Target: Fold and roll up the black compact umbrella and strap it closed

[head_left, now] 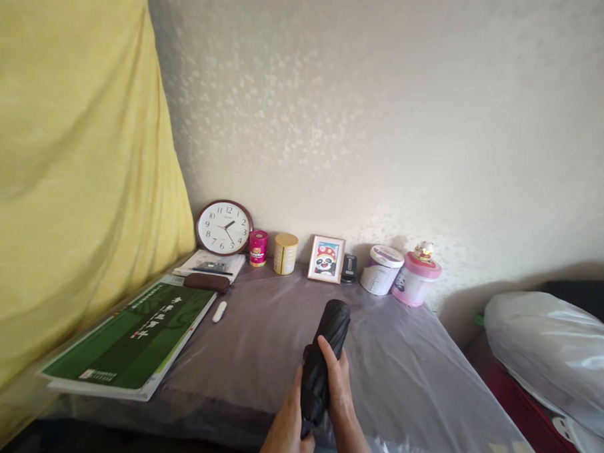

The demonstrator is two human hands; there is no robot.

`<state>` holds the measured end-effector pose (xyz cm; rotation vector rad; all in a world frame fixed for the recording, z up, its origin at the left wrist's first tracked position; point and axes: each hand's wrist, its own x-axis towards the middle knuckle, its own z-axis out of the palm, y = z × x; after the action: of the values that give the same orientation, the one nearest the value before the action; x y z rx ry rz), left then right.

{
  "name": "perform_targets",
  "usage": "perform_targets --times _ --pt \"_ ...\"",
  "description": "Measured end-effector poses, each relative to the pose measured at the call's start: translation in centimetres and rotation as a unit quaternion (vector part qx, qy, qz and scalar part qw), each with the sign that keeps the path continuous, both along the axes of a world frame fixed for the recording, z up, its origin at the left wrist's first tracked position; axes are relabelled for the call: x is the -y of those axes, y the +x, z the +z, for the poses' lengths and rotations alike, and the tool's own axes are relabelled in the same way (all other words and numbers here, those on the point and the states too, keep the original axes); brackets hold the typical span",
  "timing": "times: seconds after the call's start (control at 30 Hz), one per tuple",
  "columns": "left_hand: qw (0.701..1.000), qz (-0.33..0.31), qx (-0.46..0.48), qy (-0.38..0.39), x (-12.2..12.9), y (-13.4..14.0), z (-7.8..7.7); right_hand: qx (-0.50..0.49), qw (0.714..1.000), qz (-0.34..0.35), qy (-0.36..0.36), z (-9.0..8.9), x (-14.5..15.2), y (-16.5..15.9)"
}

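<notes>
A folded black umbrella [334, 325] is held between my two hands above the front part of the table, tilted with its top pointing away from me. My left hand [288, 423] grips its lower left side, close to the near end. Higher up on the right side, my right hand [339, 382] wraps around it, the thumb lying across the dark fabric. Both hands are closed on the umbrella, and some of the fingers are hidden behind it.
Plastic film covers the table [256, 358]. At left lie a green book [142, 333], a brown case [207, 282] and a small white stick [219, 311]. Along the wall stand a clock [224, 227], cans [285, 254], a panda picture frame [326, 259] and tubs [381, 270].
</notes>
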<state>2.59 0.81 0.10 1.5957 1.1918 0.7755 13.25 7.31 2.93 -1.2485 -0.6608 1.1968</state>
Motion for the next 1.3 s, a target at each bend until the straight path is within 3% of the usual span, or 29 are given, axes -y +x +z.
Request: perform_targets --times 0.07,0.13,0.23,0.3,0.37,0.47,0.53,0.6,0.7,0.9,0.97,1.03,1.17,1.23,1.3 --pt "0.993 0.019 -0.111 0.032 0.0 -0.1 -0.7 0.026 1.000 -0.016 -0.002 -0.4 -0.2 0.0" --pt "0.988 0.024 -0.146 0.033 0.0 -0.3 -0.8 0.031 0.999 -0.026 -0.009 -0.7 -0.2 0.0" --pt "0.999 0.004 -0.029 -0.041 -0.1 -0.6 0.2 -0.011 0.999 -0.015 -0.026 -0.9 -0.1 0.1" --pt "0.987 -0.037 0.074 -0.137 -0.2 -0.8 1.0 -0.049 0.998 0.001 -0.033 -0.7 0.1 0.1" --pt "0.973 -0.064 0.122 -0.184 -0.2 -0.7 1.3 -0.059 0.998 0.011 -0.027 -0.6 0.2 0.1" --pt "0.992 -0.026 0.065 -0.102 -0.1 -0.4 0.6 -0.003 1.000 0.003 -0.010 -0.7 0.1 0.1" --pt "1.000 0.012 -0.028 -0.009 0.0 -0.2 -0.1 0.039 0.999 -0.014 -0.005 -1.0 0.0 0.0" --pt "0.991 0.023 -0.124 0.034 0.1 -0.3 -0.6 0.053 0.998 -0.026 -0.007 -1.3 -0.1 -0.2" --pt "0.985 0.012 -0.168 0.040 0.0 -0.6 -0.5 0.026 0.999 -0.025 -0.020 -1.5 0.0 -0.4" --pt "0.995 -0.024 0.022 -0.096 -0.5 -0.9 0.3 -0.026 0.999 -0.009 -0.037 -1.6 0.2 -0.3" --pt "1.000 -0.014 -0.008 -0.024 -0.5 -0.7 0.1 -0.019 0.999 -0.003 -0.031 -1.6 0.2 -0.2" --pt "0.994 0.003 -0.100 0.045 -0.4 -0.6 -0.1 -0.004 1.000 -0.004 -0.025 -1.6 0.2 -0.3" --pt "0.960 0.008 -0.280 0.029 -0.1 -0.6 0.0 -0.002 1.000 -0.014 -0.018 -1.7 0.1 -0.6" --pt "0.960 0.010 -0.280 0.032 -0.1 -0.8 0.4 -0.013 1.000 -0.018 -0.018 -1.7 0.1 -0.7" --pt "0.978 0.005 -0.204 0.050 -0.2 -1.1 0.8 -0.027 0.999 -0.017 -0.028 -1.8 0.2 -0.7"
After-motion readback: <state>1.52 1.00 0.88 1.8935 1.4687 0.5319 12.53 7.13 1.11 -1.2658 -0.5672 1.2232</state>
